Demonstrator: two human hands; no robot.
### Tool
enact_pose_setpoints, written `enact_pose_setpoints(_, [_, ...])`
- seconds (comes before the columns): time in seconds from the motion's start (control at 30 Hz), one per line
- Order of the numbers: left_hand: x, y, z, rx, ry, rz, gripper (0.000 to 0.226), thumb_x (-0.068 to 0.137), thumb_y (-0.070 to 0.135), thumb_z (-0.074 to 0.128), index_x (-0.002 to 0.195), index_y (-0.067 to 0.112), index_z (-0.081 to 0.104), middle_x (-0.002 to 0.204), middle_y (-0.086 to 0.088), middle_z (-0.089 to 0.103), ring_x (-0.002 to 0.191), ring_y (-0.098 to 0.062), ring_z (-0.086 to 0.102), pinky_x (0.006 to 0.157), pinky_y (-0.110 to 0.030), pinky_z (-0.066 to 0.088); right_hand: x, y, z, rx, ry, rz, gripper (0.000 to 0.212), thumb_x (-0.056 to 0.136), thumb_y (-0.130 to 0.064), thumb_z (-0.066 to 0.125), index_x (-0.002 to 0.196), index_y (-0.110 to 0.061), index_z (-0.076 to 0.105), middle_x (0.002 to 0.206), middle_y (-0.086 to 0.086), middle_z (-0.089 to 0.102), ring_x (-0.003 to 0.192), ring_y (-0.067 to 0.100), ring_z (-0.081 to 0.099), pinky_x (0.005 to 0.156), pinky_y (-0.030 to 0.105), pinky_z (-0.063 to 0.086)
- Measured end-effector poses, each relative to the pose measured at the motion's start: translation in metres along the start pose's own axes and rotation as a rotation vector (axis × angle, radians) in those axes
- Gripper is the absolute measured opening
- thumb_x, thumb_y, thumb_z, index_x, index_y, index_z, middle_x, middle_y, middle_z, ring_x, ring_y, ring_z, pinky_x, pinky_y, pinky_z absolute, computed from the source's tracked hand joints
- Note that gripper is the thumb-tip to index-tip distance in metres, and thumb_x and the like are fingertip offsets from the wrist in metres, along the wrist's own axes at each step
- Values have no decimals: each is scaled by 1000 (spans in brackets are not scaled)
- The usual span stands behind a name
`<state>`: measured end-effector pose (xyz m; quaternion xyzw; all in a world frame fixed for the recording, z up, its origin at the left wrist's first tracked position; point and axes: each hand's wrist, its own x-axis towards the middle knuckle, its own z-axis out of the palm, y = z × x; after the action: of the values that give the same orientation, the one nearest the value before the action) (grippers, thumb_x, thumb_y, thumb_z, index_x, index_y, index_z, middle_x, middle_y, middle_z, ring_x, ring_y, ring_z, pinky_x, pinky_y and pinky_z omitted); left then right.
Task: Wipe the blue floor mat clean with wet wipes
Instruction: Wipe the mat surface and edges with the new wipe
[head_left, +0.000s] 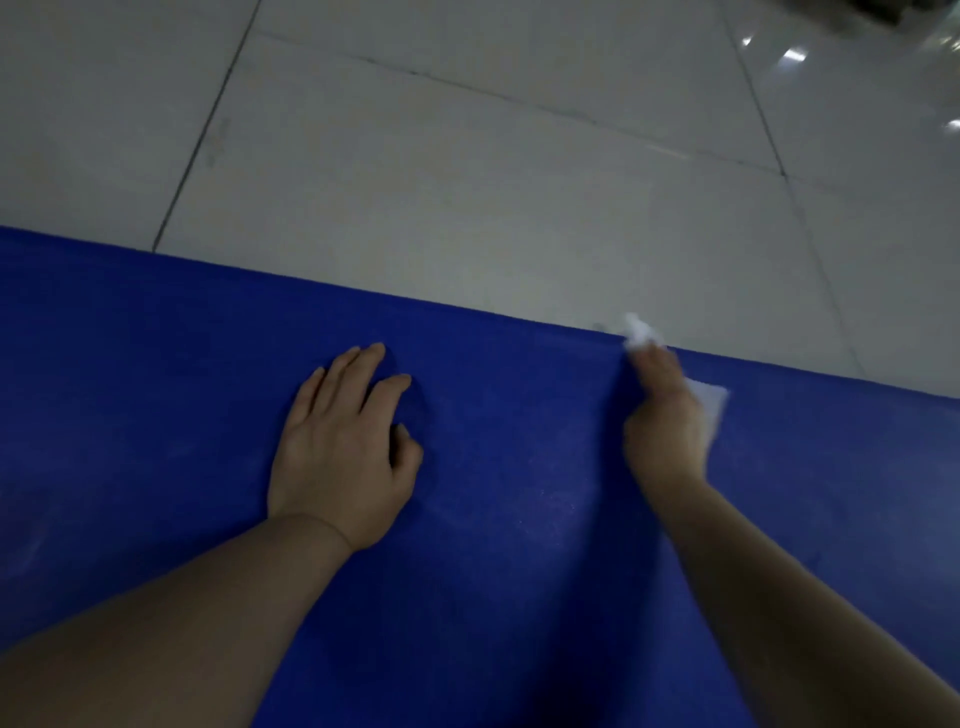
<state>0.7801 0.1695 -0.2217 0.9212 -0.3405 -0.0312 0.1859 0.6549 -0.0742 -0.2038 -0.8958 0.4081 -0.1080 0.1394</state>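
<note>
The blue floor mat (156, 395) covers the lower half of the view, its far edge running from left down to the right. My left hand (343, 447) rests flat on the mat near the middle, fingers spread and straight. My right hand (667, 421) is blurred and sits at the mat's far edge, gripping a white wet wipe (709, 402). A crumpled end of the wipe sticks out past the fingertips over the edge, and another part shows to the right of the hand. Faint pale smears mark the mat between my arms.
Grey-white floor tiles (467, 156) with dark grout lines lie beyond the mat. Something dark and shiny sits at the top right corner (883, 15), too cut off to identify.
</note>
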Motion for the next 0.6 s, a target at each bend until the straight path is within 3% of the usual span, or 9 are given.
enact_pose_setpoints(0.1, [1, -1, 1, 8, 9, 8, 51, 83, 33, 30, 122, 14, 57, 144, -11, 44, 134, -27, 38, 113, -40, 20, -13, -10, -7, -44, -118, 122, 62, 82, 15, 40, 139, -10, 46, 156, 9, 25, 143, 28, 24, 107, 25, 26])
enact_pose_setpoints(0.13, [1, -1, 1, 7, 7, 6, 52, 83, 33, 30, 123, 13, 57, 144, -11, 44, 134, -27, 38, 113, -41, 21, -25, -32, 2, 11, -176, 74, 45, 81, 14, 45, 124, 7, 54, 155, 26, 14, 142, 40, 19, 111, 33, 23])
enact_pose_setpoints(0.17, [1, -1, 2, 7, 2, 4, 53, 83, 33, 30, 123, 14, 57, 145, -11, 43, 134, -27, 37, 113, -42, 22, -41, -56, 8, -192, -351, 23, 30, 75, 17, 48, 103, 21, 56, 148, 42, -2, 141, 49, 8, 115, 40, 18])
enact_pose_setpoints(0.23, [1, -2, 2, 19, -7, 3, 53, 82, 34, 30, 123, 14, 57, 145, -11, 43, 135, -27, 37, 113, -44, 24, -74, -84, 28, -217, -327, -250, 48, 61, 30, 46, 108, 38, 37, 147, 42, -10, 143, 45, 2, 117, 42, 17])
enact_pose_setpoints(0.3, [1, -2, 1, 25, -14, 2, 53, 82, 34, 31, 123, 14, 56, 145, -11, 42, 136, -27, 36, 113, -44, 24, -91, -95, 41, 32, -309, -337, 81, 64, 30, 47, 140, 17, 24, 157, 21, 12, 144, 31, 18, 117, 37, 21])
enact_pose_setpoints(0.37, [2, -2, 1, 17, -13, 1, 52, 82, 33, 32, 123, 14, 56, 145, -11, 42, 135, -28, 36, 113, -44, 23, -76, -68, 25, -135, -173, -360, 91, 74, 23, 35, 153, -12, 8, 161, 2, 8, 146, 16, 13, 118, 35, 17])
enact_pose_setpoints(0.43, [2, -1, 2, 12, -5, 2, 52, 82, 33, 32, 123, 14, 57, 145, -11, 43, 135, -28, 36, 113, -44, 22, -64, -28, -3, -83, -61, -109, 102, 72, 24, 29, 152, -36, 9, 159, -14, 10, 144, 0, 12, 119, 31, 16])
enact_pose_setpoints(0.53, [2, -1, 2, 11, -7, 3, 52, 82, 33, 32, 123, 13, 57, 144, -11, 43, 134, -28, 36, 112, -45, 24, -61, -1, -20, 3, -31, 183, 103, 76, 27, 32, 149, -43, 14, 158, -16, 13, 144, 6, 15, 104, 12, 21])
enact_pose_setpoints(0.6, [2, -1, 1, 10, -6, 3, 52, 82, 33, 32, 123, 13, 57, 144, -11, 43, 134, -27, 36, 112, -44, 23, -78, -15, -5, 5, -72, 79, 90, 82, 19, 38, 151, -32, 12, 160, -5, 10, 146, 16, 15, 111, 24, 24])
